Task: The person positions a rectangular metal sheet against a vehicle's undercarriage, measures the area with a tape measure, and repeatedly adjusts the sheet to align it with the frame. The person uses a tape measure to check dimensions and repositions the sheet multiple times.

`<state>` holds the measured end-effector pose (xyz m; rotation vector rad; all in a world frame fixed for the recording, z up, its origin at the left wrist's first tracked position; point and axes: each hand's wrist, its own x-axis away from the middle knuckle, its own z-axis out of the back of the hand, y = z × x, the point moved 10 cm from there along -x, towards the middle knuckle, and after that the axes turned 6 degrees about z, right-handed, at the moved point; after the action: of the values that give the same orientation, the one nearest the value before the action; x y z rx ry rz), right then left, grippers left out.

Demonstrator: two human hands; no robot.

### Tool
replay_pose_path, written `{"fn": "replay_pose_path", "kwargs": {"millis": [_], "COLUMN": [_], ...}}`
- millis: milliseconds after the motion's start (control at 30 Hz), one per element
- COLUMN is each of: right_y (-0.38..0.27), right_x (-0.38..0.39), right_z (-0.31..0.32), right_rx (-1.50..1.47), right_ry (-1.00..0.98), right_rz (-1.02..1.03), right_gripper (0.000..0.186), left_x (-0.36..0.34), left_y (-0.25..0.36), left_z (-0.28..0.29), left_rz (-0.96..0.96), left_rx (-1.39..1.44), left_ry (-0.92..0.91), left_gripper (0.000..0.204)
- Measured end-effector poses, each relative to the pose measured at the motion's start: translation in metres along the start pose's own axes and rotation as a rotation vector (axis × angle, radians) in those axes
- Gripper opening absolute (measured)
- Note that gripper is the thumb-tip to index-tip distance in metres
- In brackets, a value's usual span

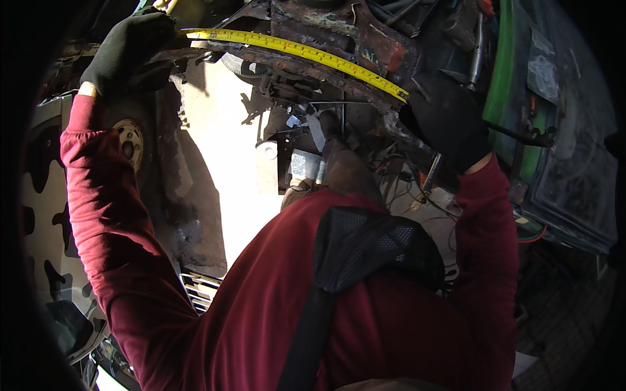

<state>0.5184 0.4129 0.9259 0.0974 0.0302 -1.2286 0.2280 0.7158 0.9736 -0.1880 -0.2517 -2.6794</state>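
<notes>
A yellow tape measure blade (300, 51) is stretched along a rusty metal bar (313, 68) of a vehicle frame. My left hand (127, 49), in a black glove, pinches the blade's left end at the top left. At the right end, my right hand (447, 124), also in a black glove, is closed on the tape where the blade stops; the tape's case is hidden under the glove. Both arms wear dark red sleeves.
Rusted vehicle parts, wires and hoses (365, 26) crowd the space behind the bar. A wheel with a light hub (130, 140) sits under my left arm. A green and dark panel (561, 130) stands at the right. Sunlit ground (222, 163) lies below.
</notes>
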Motion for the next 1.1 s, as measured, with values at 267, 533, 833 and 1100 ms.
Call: {"fn": "replay_pose_path", "kwargs": {"millis": [267, 533, 833, 1100], "right_y": [0.003, -0.002, 0.005, 0.006], "right_x": [-0.005, -0.006, -0.006, -0.009], "right_z": [0.004, 0.007, -0.001, 0.006], "right_rx": [-0.124, -0.03, -0.087, -0.166], "right_ry": [-0.001, -0.015, -0.092, -0.021], "right_rz": [-0.04, -0.008, -0.093, -0.123], "right_gripper": [0.012, 0.013, 0.012, 0.008], "left_x": [-0.002, 0.016, 0.008, 0.003], "left_y": [-0.004, -0.032, -0.034, -0.029], "left_z": [0.018, -0.009, -0.031, -0.028], "left_rz": [0.268, 0.623, 0.562, 0.559], "left_rx": [0.415, 1.62, 1.841, 1.85], "left_ry": [0.205, 0.576, 0.451, 0.439], "left_gripper": [0.034, 0.028, 0.025, 0.023]}}
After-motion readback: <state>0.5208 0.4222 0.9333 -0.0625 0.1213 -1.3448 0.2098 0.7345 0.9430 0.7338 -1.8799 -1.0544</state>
